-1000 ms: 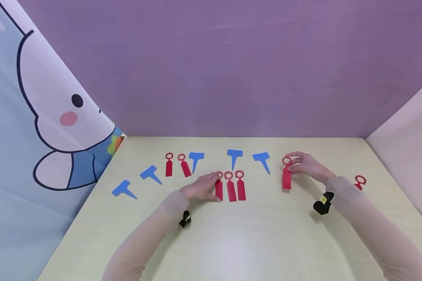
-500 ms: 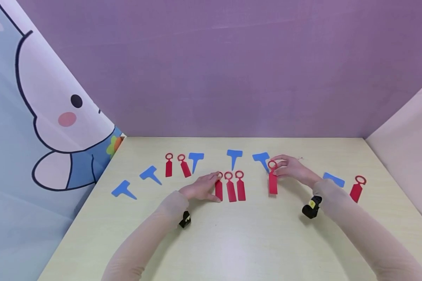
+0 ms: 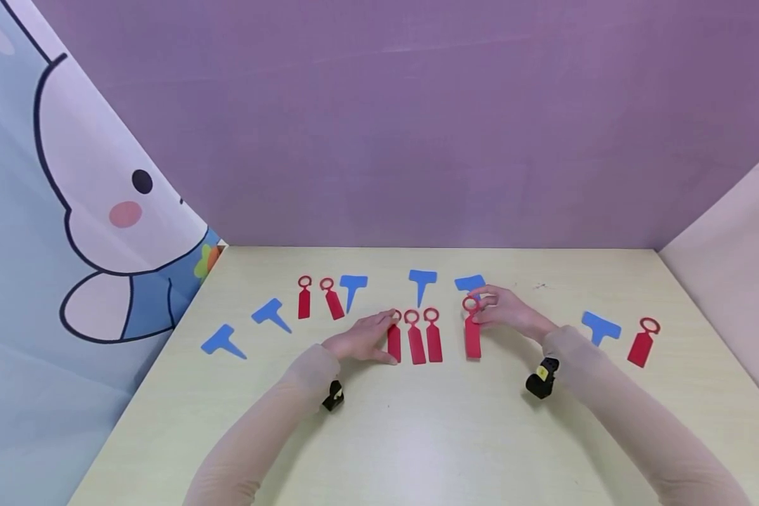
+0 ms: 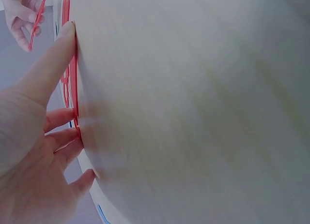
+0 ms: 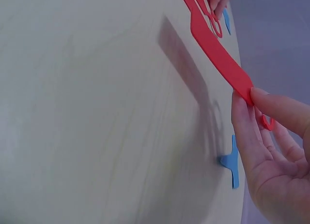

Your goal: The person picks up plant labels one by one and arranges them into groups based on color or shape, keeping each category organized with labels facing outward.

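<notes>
A red plant tag with a ring top (image 3: 472, 339) is pinched between thumb and fingers of my right hand (image 3: 509, 311). In the right wrist view this tag (image 5: 220, 57) is raised above its shadow, right thumb near its ring end. Beside it on the table lie three red tags in a row, the middle one (image 3: 416, 343) and the right one (image 3: 433, 342) tilted slightly. My left hand (image 3: 362, 339) rests at the row's leftmost tag (image 3: 394, 343), fingers on its ring end and thumb at its lower end; the left wrist view shows these fingers fairly straight.
Blue T-shaped labels lie along the back, one in the middle (image 3: 422, 281) and one partly behind the right hand (image 3: 470, 282). Others lie left (image 3: 270, 313) and right (image 3: 601, 325). Two red tags (image 3: 304, 302) lie back left, another (image 3: 641, 346) far right. A purple wall (image 3: 443, 140) stands behind.
My right hand has carried its red tag leftward, closer to the row of three, uncovering a blue label and a red tag at the right. My left hand has stayed put.
</notes>
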Tool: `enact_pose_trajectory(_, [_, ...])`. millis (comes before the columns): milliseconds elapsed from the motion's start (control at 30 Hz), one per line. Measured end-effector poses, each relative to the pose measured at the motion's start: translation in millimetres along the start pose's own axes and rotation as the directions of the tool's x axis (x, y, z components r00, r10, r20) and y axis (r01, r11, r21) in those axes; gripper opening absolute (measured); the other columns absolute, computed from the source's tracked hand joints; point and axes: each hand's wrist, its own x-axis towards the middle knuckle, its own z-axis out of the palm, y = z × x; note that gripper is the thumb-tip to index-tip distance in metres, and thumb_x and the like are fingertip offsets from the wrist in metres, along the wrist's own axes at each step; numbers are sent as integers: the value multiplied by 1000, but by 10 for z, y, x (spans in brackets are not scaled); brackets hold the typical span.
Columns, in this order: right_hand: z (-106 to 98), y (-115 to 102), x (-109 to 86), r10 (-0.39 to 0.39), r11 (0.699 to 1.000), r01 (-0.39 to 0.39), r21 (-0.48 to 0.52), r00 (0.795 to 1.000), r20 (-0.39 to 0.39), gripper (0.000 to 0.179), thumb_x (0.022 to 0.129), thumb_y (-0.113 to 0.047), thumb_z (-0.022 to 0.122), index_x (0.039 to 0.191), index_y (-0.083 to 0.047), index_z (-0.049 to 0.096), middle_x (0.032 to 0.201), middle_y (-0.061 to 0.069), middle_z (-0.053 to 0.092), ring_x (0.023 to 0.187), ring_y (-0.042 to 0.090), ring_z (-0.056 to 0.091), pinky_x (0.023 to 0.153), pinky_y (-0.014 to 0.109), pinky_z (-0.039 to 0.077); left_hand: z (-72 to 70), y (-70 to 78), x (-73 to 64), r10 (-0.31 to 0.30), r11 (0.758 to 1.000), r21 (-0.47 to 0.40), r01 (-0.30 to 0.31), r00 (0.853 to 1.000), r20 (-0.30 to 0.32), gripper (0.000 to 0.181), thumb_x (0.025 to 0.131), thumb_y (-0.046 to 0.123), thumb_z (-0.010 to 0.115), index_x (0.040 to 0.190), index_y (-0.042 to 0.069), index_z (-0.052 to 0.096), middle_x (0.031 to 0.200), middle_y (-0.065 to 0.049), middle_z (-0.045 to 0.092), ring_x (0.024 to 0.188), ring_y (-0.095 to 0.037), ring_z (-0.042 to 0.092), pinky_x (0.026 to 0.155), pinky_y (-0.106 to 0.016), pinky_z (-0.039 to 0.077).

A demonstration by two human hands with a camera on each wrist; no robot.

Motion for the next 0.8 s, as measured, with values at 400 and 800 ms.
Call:
enact_pose_trajectory(400, [128, 55, 84, -44, 999, 44, 5, 999, 27, 50, 79, 4, 60, 123, 7, 37, 94, 18, 58, 76, 20, 63, 74, 35, 51, -20, 23, -13, -9, 1000, -15, 9, 1000, -2, 85, 76, 42, 65, 139, 4, 23, 146, -11, 16, 133, -25, 15, 107, -41, 18])
enact_pose_trajectory(800, [242, 59, 142, -45, 999, 45, -10, 999, 8, 46, 77, 7, 61, 117, 8, 39, 93, 22, 59, 76, 22, 64, 71, 31, 52, -9, 3, -10, -1, 1000, -8, 1, 1000, -6, 85, 76, 42, 66, 139, 4, 23, 146, -11, 17, 133, -25, 16, 106, -42, 19])
